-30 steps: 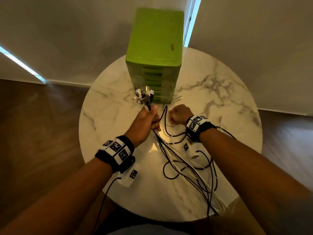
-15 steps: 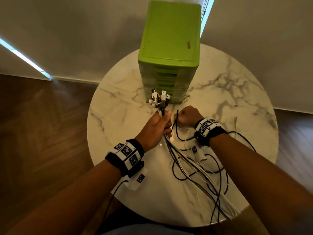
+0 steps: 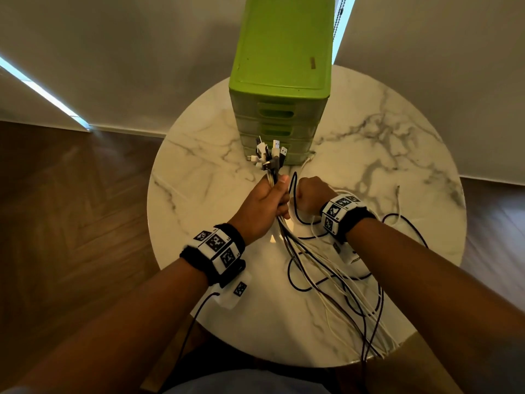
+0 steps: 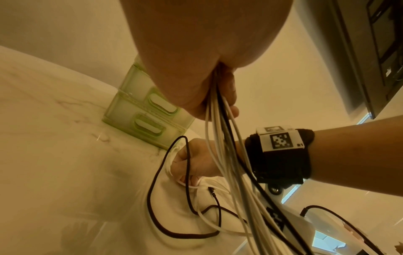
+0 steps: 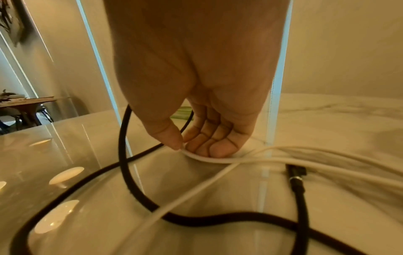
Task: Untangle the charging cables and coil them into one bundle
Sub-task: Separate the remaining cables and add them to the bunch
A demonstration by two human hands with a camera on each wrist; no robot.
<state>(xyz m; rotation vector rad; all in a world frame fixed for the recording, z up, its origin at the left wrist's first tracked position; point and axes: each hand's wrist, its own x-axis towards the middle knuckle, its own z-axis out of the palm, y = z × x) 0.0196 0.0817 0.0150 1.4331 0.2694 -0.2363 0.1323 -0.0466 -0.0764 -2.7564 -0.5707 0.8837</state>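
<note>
My left hand grips a bundle of several white and black charging cables just below their plug ends, which stick up above the fist. The cables trail down over the marble table and hang off its near right edge. Close to the right, my right hand rests on the table with curled fingers and pinches a white cable between thumb and fingers. A black cable loops around that hand.
A green plastic drawer unit stands on the table just behind the hands. The round table's edge is near on all sides, with wooden floor to the left and walls behind. A loose white cable end lies at the right.
The view has shifted, so hands and table sit further right in frame. Both hands keep their holds; the bundle stays upright in the left fist.
</note>
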